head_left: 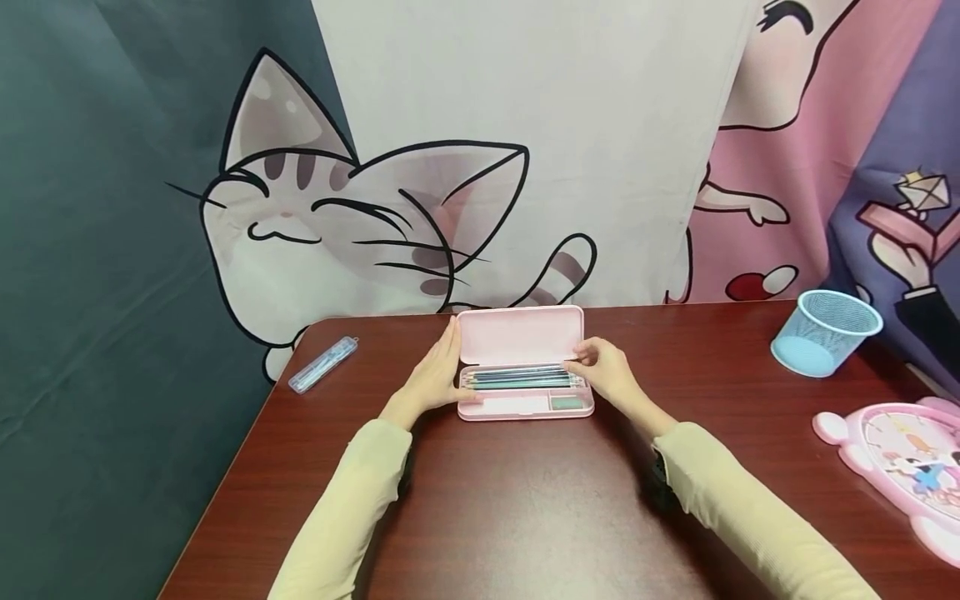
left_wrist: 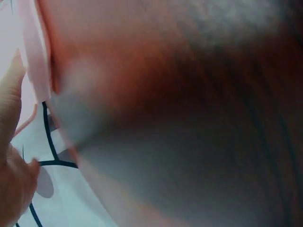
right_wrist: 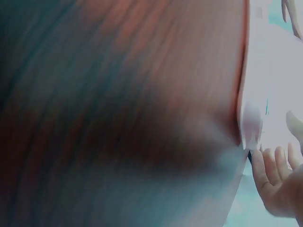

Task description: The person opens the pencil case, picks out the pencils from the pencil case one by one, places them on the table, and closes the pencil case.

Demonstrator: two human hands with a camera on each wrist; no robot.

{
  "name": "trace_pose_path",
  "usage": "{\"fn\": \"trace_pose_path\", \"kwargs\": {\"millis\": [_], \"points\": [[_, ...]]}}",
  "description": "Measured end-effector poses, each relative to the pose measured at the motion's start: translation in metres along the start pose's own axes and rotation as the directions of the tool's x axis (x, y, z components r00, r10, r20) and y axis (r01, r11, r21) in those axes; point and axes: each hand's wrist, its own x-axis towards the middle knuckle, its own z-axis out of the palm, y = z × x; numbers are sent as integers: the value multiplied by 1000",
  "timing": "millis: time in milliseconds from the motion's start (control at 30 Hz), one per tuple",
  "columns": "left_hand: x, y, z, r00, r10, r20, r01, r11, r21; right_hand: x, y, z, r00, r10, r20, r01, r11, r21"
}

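Note:
A pink pencil case [head_left: 525, 416] lies on the table with its lid [head_left: 521, 335] raised at the back. Several blue-green pencils [head_left: 517, 379] fill its rear section, and a small green rectangular piece [head_left: 566, 402] sits in the front right compartment. My left hand [head_left: 435, 371] rests against the case's left end, fingers extended beside the lid and thumb over the front section. At the other end, my right hand [head_left: 606, 367] has its fingertips right at the pencils' ends by the lid's lower corner. The right wrist view shows that hand's thumb [right_wrist: 295, 126] apart from its fingers.
A clear bluish slim case [head_left: 323, 365] lies on the brown table [head_left: 495, 508] at the left. To the right stand a light blue mesh basket [head_left: 825, 333] and a pink cartoon-shaped item [head_left: 892, 479]. A printed cat curtain [head_left: 637, 150] hangs behind the table.

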Motion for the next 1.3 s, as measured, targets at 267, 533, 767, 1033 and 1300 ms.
{"fn": "trace_pose_path", "kwargs": {"millis": [267, 533, 767, 1033, 1300], "points": [[-1, 3, -1, 963, -143, 227, 186, 966, -182, 0, 3, 1, 961, -182, 208, 216, 964, -154], [1, 7, -4, 951, -169, 260, 223, 955, -194, 4, 5, -3, 912, -285, 296, 352, 914, -203], [6, 10, -4, 944, -184, 274, 235, 958, -166, 6, 6, -5, 890, -340, 305, 408, 892, -196], [8, 10, -3, 941, -188, 281, 235, 961, -145, 4, 11, -5, 856, -437, 276, 500, 834, -233], [4, 5, 1, 949, -177, 262, 234, 950, -206, 3, 34, -25, 826, -551, 122, 564, 804, -189]]}}
